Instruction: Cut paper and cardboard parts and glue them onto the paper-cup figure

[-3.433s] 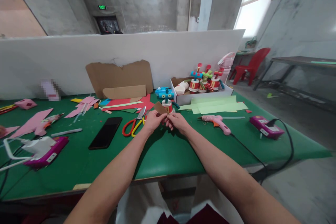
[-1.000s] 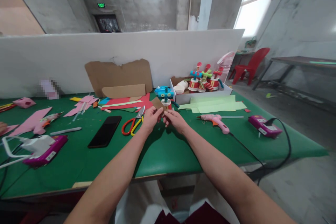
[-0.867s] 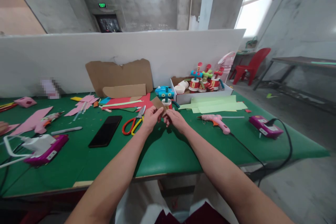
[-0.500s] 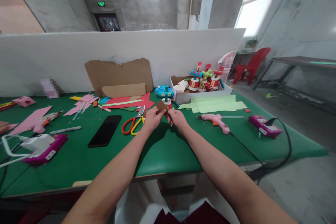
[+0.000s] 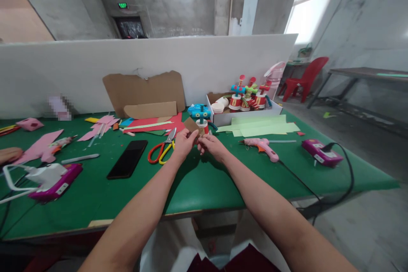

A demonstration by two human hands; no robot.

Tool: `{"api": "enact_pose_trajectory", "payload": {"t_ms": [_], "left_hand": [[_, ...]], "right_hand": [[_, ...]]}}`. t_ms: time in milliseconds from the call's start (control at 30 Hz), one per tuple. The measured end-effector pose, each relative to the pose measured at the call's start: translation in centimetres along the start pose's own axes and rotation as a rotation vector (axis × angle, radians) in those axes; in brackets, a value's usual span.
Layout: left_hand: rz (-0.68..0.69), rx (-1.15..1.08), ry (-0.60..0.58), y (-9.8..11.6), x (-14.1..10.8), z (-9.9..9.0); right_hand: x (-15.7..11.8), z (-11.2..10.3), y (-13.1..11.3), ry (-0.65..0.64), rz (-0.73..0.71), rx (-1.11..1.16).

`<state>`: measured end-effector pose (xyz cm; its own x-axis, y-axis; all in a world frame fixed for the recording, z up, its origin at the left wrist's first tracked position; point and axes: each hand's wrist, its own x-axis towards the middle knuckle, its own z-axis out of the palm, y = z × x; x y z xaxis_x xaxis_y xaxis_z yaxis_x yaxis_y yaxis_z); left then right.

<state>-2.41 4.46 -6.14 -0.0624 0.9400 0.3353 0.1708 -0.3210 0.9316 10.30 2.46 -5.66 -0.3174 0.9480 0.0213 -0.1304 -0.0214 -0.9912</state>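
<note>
My left hand (image 5: 185, 143) pinches a small brown piece of cardboard (image 5: 190, 124) between thumb and fingers. Its upper part sticks up above the fingertips. My right hand (image 5: 213, 146) is closed too, its fingertips meeting the lower right edge of the same piece; the exact grip is partly hidden. Just behind the hands stands a paper-cup figure (image 5: 203, 126) with a blue head and a dark coiled arm. Scissors (image 5: 162, 148) with one red and one yellow handle lie left of my left hand.
A black phone (image 5: 128, 159) and a purple power strip (image 5: 57, 182) lie left. To the right are a pink glue gun (image 5: 261, 144), another power strip (image 5: 321, 152) and light green paper (image 5: 261, 127). A box (image 5: 255, 114) of cup figures stands behind. Another person's hand (image 5: 9, 155) shows far left.
The cardboard piece has shifted slightly left and tilted in my left hand. My right fingertips have moved a little left and down. The other person's hand reaches further in at far left.
</note>
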Motion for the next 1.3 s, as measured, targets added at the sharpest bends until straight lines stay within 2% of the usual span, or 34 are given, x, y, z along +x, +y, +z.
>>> {"api": "enact_pose_trajectory", "payload": {"t_ms": [300,367,500,600,767,867,1033,1300], "left_hand": [[0.163,0.225,-0.035,-0.1,0.3,-0.6],[0.253,0.31,-0.033,0.0,0.1,-0.6],[0.552,0.48,-0.057,0.6,-0.5,-0.4],[0.644,0.535,-0.059,0.9,-0.8,-0.3],[0.479,0.406,0.043,0.9,-0.4,-0.6],[0.401,0.336,-0.002,1.0,-0.2,-0.7],[0.322,0.293,-0.025,1.2,-0.2,-0.9],[0.21,0.192,-0.071,1.4,-0.2,-0.9]], "right_hand": [[-0.1,-0.1,-0.2,-0.027,0.025,-0.032],[0.0,0.0,-0.1,0.007,0.025,-0.088],[0.1,0.2,0.1,0.081,-0.009,-0.157],[0.0,0.3,0.1,0.095,-0.06,-0.144],[-0.1,-0.1,-0.3,-0.022,-0.043,-0.056],[-0.1,-0.5,-0.5,-0.05,-0.003,-0.06],[0.0,-1.1,-0.7,-0.039,-0.044,-0.159],[-0.1,-1.2,-0.8,-0.082,-0.025,-0.057]]}}
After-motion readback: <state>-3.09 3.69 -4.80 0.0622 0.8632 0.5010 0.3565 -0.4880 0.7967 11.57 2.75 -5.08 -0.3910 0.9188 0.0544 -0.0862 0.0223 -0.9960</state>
